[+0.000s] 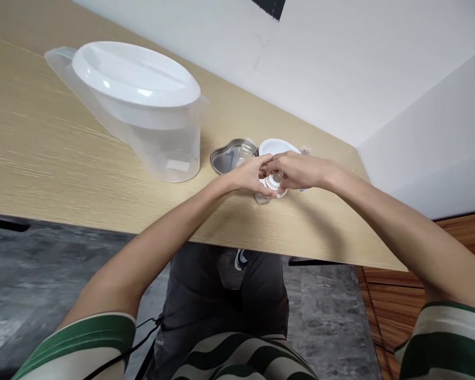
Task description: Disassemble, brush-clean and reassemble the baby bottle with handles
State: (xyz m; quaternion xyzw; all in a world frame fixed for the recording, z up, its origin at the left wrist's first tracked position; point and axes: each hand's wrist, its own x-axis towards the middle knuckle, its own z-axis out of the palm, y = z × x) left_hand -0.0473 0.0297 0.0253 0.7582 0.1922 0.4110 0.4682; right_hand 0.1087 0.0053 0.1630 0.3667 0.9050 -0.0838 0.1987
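Note:
Both of my hands are together over the table, around a small round container with a white top [274,181]. My left hand [251,176] grips its left side, the thumb curled along the near edge. From the right, my right hand [298,168] bends its fingers down over the top and far side. The fingers hide much of the container, so its exact kind is unclear. Just below the left thumb shows a small clear and white piece [262,199]. A metal kidney dish [220,168] with clear items inside lies left of the hands, and a white dish [277,145] stands behind them.
A large translucent pitcher [174,142] with a white lid [136,74] stands on the wooden table [83,174] at the left. Small clear wrapping [305,151] lies beyond my right hand. A white wall [320,68] borders the table's far side.

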